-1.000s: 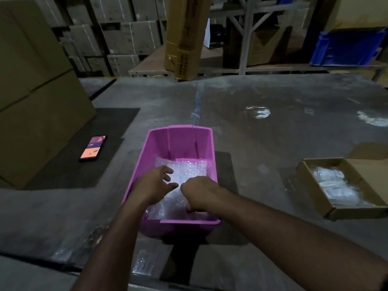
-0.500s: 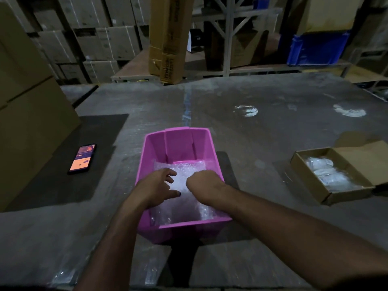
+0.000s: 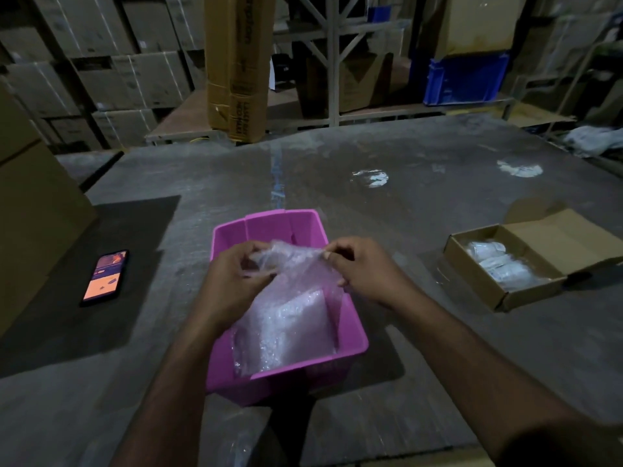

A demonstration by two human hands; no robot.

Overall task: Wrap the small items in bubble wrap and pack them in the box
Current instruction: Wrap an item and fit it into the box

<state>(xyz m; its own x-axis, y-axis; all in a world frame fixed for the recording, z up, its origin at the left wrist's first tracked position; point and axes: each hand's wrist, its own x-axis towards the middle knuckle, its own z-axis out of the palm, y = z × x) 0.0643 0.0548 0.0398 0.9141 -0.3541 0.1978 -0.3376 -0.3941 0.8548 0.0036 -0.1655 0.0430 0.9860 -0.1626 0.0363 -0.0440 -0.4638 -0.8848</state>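
Once down, bubble wrap (lifted) now.

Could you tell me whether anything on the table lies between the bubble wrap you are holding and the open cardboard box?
Nothing visible does. Both hands, left hand and right hand, pinch the bubble wrap above the pink bin; bare table separates it from the cardboard box.

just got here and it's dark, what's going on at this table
A person is pulling a sheet of bubble wrap up out of a pink bin, pinching its top edge with the left hand and right hand. To the right, an open cardboard box already holds wrapped items. A lit phone lies to the left.
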